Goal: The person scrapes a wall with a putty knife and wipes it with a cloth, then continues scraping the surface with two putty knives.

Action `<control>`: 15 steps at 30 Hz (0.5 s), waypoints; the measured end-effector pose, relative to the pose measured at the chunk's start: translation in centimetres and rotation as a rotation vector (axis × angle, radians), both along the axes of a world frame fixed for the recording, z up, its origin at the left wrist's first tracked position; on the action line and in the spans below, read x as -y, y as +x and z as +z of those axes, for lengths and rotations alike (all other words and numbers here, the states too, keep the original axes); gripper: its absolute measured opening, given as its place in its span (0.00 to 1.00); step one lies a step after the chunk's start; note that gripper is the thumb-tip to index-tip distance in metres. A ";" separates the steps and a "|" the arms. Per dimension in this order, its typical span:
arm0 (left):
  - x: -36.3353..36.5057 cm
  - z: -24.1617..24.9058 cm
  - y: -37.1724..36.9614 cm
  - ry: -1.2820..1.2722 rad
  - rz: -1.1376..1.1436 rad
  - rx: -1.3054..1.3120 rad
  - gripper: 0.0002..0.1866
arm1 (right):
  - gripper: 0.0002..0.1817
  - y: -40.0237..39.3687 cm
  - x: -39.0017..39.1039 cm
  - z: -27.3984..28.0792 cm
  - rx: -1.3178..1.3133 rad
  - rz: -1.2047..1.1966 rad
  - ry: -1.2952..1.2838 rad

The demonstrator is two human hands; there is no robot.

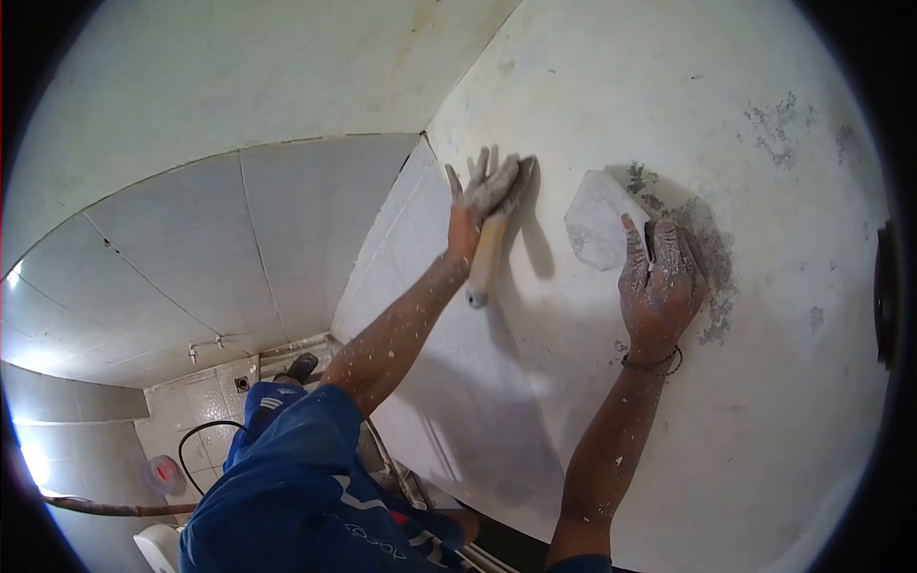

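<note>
My left hand (482, 196), coated in grey-white paste, is against the wall near the corner with its fingers spread. A trowel (488, 250) with a pale handle is held at that hand, handle pointing down and dirty blade up beside the fingers. My right hand (661, 282), just as smeared, has its fingers closed on a flat, angular whitish plate (600, 222). The plate lies close over the wall (764, 401), beside a rough grey patch (712, 258) that the hand partly covers.
Pale tiles (315, 210) line the adjoining wall on the left, with taps (205, 346) low down. A dark hose (196, 441), a pinkish round object (162, 474) and pipes (487, 559) are below. More grey blotches (774, 129) mark the wall at upper right.
</note>
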State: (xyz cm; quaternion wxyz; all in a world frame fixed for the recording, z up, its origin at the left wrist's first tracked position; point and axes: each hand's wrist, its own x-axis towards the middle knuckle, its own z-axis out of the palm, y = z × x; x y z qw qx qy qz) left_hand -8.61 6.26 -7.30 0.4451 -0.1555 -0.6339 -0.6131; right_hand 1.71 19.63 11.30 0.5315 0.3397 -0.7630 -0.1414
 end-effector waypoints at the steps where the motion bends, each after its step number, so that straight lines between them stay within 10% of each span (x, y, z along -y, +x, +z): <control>1: -0.3 0.1 0.3 -0.003 0.020 0.060 0.23 | 0.06 0.0 0.2 0.2 -0.008 0.004 -0.002; 6: 1.5 1.9 -1.8 0.101 -0.044 0.126 0.25 | 0.05 0.4 0.8 0.4 0.030 0.011 -0.030; 10: 1.5 0.5 0.1 -0.291 0.238 0.156 0.22 | 0.06 -0.1 1.3 0.5 0.024 0.019 -0.096; 12: 1.6 1.2 -1.6 0.118 -0.102 0.056 0.22 | 0.05 0.0 0.8 0.3 0.032 0.024 -0.108; 15: 0.8 0.6 -0.6 0.053 -0.059 0.065 0.22 | 0.05 0.1 0.3 0.1 0.019 0.050 -0.036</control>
